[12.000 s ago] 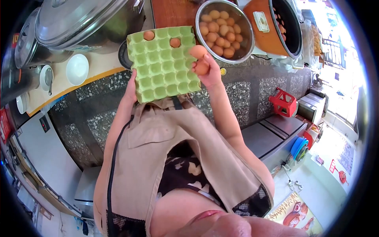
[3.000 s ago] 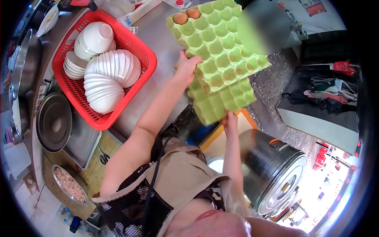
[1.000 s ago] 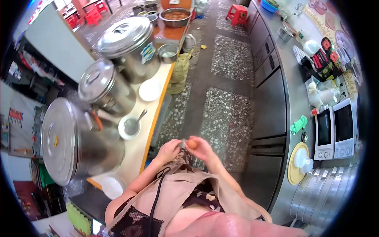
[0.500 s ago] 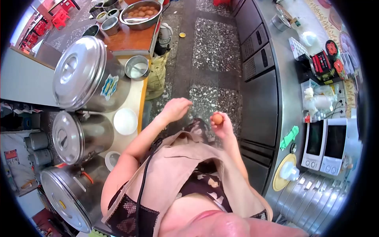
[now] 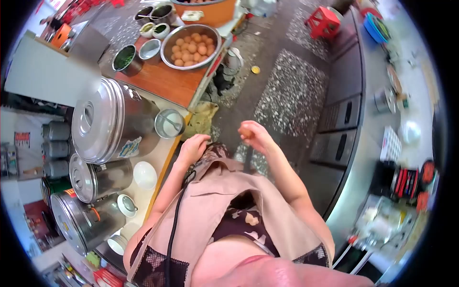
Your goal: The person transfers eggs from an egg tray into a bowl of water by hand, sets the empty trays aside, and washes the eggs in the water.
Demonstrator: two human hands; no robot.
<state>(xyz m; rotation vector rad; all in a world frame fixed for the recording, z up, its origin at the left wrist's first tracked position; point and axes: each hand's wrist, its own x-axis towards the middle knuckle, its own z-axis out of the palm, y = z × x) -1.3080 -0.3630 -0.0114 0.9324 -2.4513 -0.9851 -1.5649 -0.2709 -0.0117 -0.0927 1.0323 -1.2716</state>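
My right hand (image 5: 258, 137) is closed round a brown egg (image 5: 246, 132), held out in front of the apron, with the fingers covering part of the shell. My left hand (image 5: 192, 149) is beside the counter edge, its fingers curled in and nothing showing in them. To the left of that hand, on the counter (image 5: 160, 152), are a metal pot with a ladle in white contents (image 5: 168, 123) and a white bowl (image 5: 145, 175). Farther ahead, a steel basin (image 5: 167, 58) full of brown eggs (image 5: 192, 48) stands on an orange-brown board (image 5: 177, 86).
Large lidded steel pots (image 5: 112, 122) line the left side. Near the basin are a pot of chopped greens (image 5: 125, 60) and small jars. A steel counter with drawers (image 5: 342, 146) runs along the right. A red stool (image 5: 322, 22) and a yellow lid (image 5: 256, 70) are on the floor.
The view has turned left and moved closer to the egg basin. My right hand has risen with the egg and turned, covering more of it; my left hand has dropped nearer the apron.
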